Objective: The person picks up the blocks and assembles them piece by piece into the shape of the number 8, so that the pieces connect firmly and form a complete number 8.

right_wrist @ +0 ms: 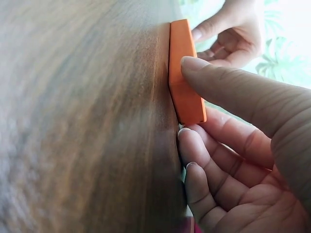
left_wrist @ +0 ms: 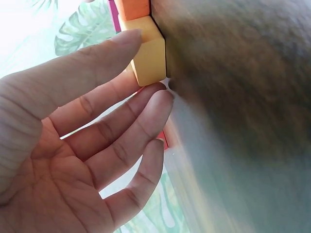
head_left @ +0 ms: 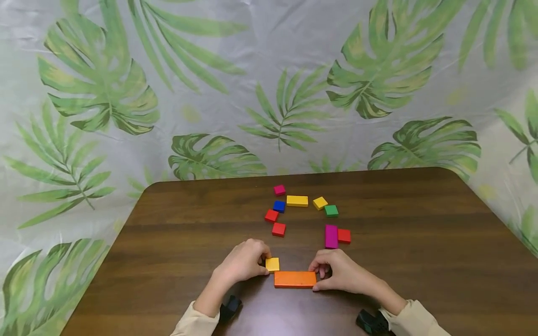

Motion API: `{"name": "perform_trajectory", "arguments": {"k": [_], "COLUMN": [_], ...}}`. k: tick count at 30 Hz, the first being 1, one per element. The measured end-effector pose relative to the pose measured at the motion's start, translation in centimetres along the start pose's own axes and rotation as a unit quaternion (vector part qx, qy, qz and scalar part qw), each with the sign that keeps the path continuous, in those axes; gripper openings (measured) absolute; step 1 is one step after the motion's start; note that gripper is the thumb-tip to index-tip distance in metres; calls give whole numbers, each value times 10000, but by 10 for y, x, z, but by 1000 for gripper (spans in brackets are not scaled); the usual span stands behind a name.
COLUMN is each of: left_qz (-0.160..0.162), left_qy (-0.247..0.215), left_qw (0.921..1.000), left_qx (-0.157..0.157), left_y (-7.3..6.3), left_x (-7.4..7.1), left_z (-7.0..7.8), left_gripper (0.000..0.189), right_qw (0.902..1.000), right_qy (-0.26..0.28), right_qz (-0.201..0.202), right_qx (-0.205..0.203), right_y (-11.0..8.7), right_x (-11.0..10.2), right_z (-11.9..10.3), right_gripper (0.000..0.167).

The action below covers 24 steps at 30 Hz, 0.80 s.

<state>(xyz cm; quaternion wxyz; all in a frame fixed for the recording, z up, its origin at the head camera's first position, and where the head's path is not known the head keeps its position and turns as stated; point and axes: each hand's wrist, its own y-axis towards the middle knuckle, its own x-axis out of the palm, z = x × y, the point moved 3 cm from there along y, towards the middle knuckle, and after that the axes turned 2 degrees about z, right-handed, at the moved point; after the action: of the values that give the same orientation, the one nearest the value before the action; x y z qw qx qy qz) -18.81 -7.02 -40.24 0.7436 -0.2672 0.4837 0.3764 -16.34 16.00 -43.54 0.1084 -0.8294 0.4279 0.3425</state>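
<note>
Pinching, on the counter (head_left: 168, 261): the left hand (head_left: 244, 260) grips a yellow block (head_left: 272, 264) at the far left corner of an orange block (head_left: 295, 279), whose right end the right hand (head_left: 345, 274) grips.

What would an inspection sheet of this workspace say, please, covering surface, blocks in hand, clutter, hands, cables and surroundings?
Surface: brown table, wood-grained.
Job's things: near yellow block at the far left corner of the orange block.
Clutter: farther off, pink block, blue block, green block, magenta block, two other yellow blocks, three red blocks.
Grippers: left hand pinches the near yellow block; right hand holds the orange block's right end.
Cables: nothing seen.
Surroundings: leaf-print backdrop behind the table.
</note>
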Motion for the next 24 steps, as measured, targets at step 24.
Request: {"name": "perform_trajectory", "arguments": {"k": [24], "left_qz": [62], "left_qy": [-35], "left_qw": [9999], "left_qx": [108], "left_y": [1], "left_x": [0], "left_z": [-2], "left_gripper": [18], "right_qw": [10000], "right_qy": [14], "right_qz": [-49], "right_qx": [7], "right_y": [0], "right_x": [0], "right_z": [0], "right_gripper": [23]}}
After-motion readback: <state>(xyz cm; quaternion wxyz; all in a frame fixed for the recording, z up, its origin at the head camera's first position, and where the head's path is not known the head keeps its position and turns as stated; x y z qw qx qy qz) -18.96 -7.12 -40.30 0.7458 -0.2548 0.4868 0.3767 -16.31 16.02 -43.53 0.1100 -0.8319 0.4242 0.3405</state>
